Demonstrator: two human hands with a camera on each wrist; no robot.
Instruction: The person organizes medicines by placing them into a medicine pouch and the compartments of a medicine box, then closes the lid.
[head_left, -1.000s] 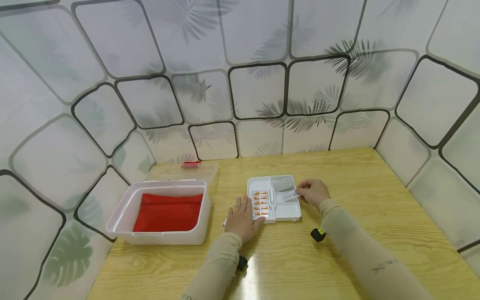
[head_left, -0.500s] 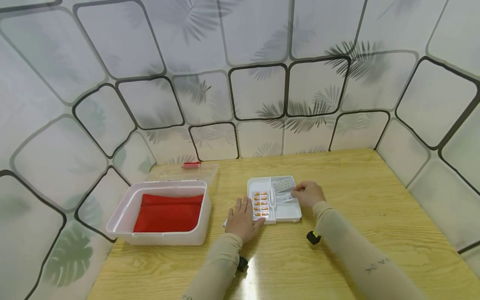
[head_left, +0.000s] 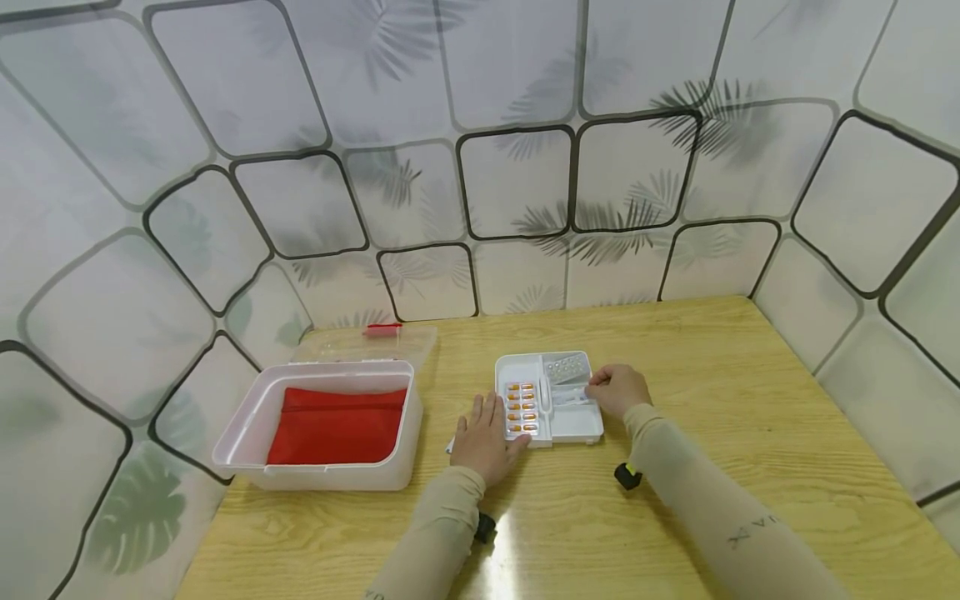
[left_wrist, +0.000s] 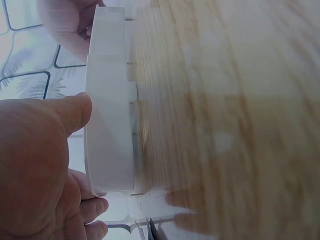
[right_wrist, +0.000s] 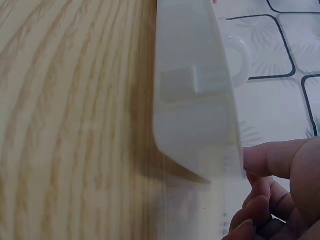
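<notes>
A white two-part plastic case [head_left: 573, 429] lies unfolded on the table. Its left half holds a blister pack of orange capsules [head_left: 521, 407]; a blister pack of round white tablets [head_left: 567, 367] sits at the back of its right half. My left hand [head_left: 483, 442] rests with extended fingers along the case's left edge, its thumb [left_wrist: 77, 112] touching the near rim. At the right edge, my right hand [head_left: 621, 390] pinches the end of a small clear packet [head_left: 568, 396] inside the right half. In the right wrist view the case wall hides the packet.
A translucent bin [head_left: 330, 477] with a red zippered pouch [head_left: 337, 425] in it stands at the left. Its clear lid [head_left: 341, 343] lies behind it. Thin dark pointed tips [left_wrist: 152, 230] show beyond the case in the left wrist view. A patterned curtain [head_left: 517, 183] surrounds the table.
My right hand has moved slightly left and down with the clear packet, which now lies lower and flatter in the case's right half. My left hand has stayed put.
</notes>
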